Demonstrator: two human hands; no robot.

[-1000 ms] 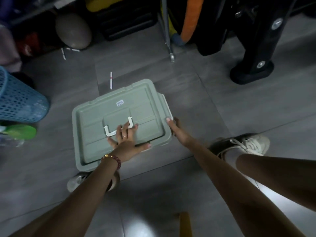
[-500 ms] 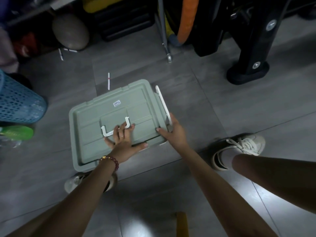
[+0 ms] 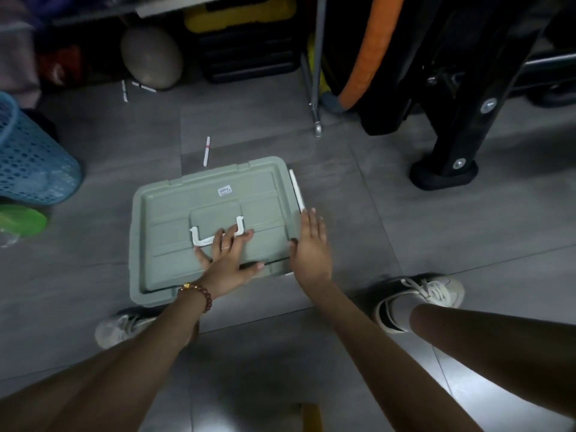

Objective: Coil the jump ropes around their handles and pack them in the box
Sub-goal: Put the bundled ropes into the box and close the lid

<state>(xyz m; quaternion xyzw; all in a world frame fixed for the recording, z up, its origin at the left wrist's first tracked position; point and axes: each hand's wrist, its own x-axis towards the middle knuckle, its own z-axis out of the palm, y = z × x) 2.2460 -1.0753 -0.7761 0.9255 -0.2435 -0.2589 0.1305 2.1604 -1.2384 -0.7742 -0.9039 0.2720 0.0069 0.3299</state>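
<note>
On the box [image 3: 174,213] lid, left-hand fingers [image 3: 218,241] lie spread flat.

Dim, murky room light, bright glare patches on the floor tiles [image 3: 486,397] below, soft wide-angle bending at the edges

The floor [image 3: 436,219] is made of big grey tiles, and the room is dim. A blue basket [image 3: 28,163] with holes stands at the left edge. Along the far side sit a round grey ball [image 3: 151,56], a black-and-yellow case [image 3: 246,42] and a black stand [image 3: 452,135] — maybe gym gear.
</note>
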